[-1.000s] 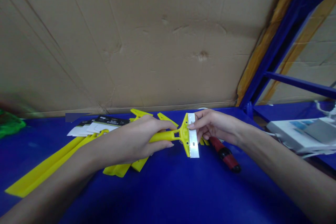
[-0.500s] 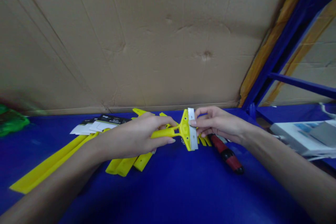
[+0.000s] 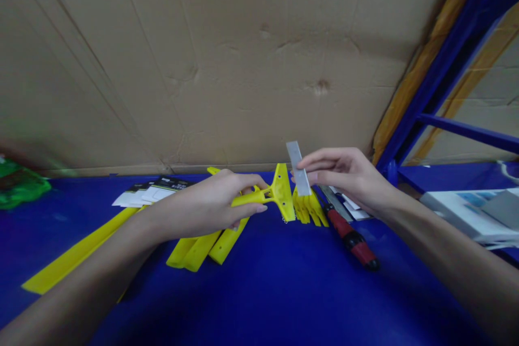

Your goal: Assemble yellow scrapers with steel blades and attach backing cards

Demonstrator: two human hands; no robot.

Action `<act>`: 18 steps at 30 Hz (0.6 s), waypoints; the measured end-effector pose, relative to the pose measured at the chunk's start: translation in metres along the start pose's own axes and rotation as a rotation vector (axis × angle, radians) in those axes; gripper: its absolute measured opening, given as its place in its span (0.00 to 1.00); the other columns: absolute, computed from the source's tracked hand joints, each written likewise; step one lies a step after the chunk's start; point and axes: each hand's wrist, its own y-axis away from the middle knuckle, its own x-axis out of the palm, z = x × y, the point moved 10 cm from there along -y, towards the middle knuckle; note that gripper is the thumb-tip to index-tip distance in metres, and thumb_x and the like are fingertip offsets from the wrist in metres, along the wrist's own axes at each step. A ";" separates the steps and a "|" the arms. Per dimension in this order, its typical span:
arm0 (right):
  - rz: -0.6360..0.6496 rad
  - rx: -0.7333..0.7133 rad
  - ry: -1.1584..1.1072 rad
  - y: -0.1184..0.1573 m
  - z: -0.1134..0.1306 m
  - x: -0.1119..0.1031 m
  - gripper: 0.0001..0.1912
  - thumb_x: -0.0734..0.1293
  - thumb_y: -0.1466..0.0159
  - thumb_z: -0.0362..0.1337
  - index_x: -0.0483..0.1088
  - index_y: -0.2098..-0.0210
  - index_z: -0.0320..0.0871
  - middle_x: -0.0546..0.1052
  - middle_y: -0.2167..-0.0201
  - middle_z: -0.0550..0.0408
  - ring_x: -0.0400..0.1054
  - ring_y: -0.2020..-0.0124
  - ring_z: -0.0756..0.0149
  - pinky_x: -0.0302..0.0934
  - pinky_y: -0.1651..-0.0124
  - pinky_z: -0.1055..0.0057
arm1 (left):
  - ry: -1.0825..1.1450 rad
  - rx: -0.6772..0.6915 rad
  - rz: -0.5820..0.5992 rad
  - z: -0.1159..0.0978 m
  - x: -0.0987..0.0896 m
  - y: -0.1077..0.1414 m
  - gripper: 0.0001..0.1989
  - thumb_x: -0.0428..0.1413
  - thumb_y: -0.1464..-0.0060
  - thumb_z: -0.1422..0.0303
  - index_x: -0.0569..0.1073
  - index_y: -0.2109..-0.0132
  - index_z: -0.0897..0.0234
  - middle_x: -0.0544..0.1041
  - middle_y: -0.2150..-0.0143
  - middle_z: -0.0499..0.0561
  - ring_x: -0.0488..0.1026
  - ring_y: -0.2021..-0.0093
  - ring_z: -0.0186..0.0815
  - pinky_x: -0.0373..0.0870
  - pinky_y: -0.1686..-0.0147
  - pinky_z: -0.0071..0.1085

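Along the foot of a brown cardboard wall runs a blue table, with a blue frame rising at the right and a white box near it. Two bare hands are held out over the middle of the table. Left of them lie a long yellow strip and printed cards, partly hidden by the left arm.

The left hand has its fingers wrapped around the handle of a yellow scraper, its head pointing right, in the same grip as a second ago. Below the right hand, a red and black screwdriver lies where it was.

Just left of the screwdriver is a cluster of small yellow pieces, now easier to see because the right hand has risen off them.

The main change is in the metal blade. Half a second ago it lay along the front edge of the scraper head; now it is up and tilted, clamped between the right fingers, just beside the head and apart from it. That leaves the holes in the head bare and the two parts unjoined. Tiny shiny bits show below the head, too blurred to name.
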 end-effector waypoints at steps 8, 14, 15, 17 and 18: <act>0.046 0.107 0.068 -0.001 -0.021 0.011 0.20 0.83 0.49 0.42 0.72 0.65 0.45 0.83 0.75 0.57 0.77 0.74 0.67 0.70 0.67 0.71 | -0.018 0.022 -0.047 -0.005 -0.006 0.002 0.23 0.55 0.34 0.52 0.75 0.40 0.60 0.82 0.66 0.48 0.78 0.70 0.38 0.69 0.69 0.30; 0.126 0.172 -0.024 0.001 -0.032 0.021 0.33 0.85 0.52 0.37 0.60 0.59 0.48 0.83 0.78 0.62 0.74 0.77 0.70 0.68 0.70 0.74 | -0.076 0.060 -0.093 -0.005 -0.007 -0.002 0.22 0.56 0.34 0.53 0.76 0.40 0.60 0.84 0.62 0.50 0.78 0.66 0.39 0.68 0.66 0.30; 0.126 0.187 -0.029 0.001 -0.033 0.022 0.35 0.85 0.52 0.37 0.60 0.57 0.48 0.83 0.78 0.62 0.75 0.77 0.69 0.68 0.71 0.74 | -0.077 0.063 -0.092 -0.004 -0.006 -0.002 0.22 0.56 0.34 0.54 0.76 0.40 0.60 0.84 0.63 0.49 0.78 0.67 0.39 0.68 0.67 0.30; 0.121 0.223 -0.021 0.002 -0.035 0.022 0.37 0.85 0.52 0.37 0.63 0.51 0.47 0.82 0.77 0.63 0.75 0.78 0.69 0.69 0.71 0.74 | -0.076 0.068 -0.091 -0.004 -0.005 -0.003 0.22 0.56 0.34 0.54 0.75 0.40 0.60 0.83 0.64 0.49 0.78 0.68 0.38 0.68 0.67 0.30; 0.122 0.244 -0.008 0.003 -0.036 0.023 0.38 0.85 0.52 0.37 0.64 0.48 0.47 0.82 0.77 0.63 0.74 0.78 0.69 0.69 0.71 0.74 | -0.066 0.066 -0.087 -0.003 -0.003 -0.002 0.22 0.56 0.34 0.53 0.75 0.40 0.59 0.83 0.64 0.48 0.79 0.68 0.38 0.69 0.67 0.30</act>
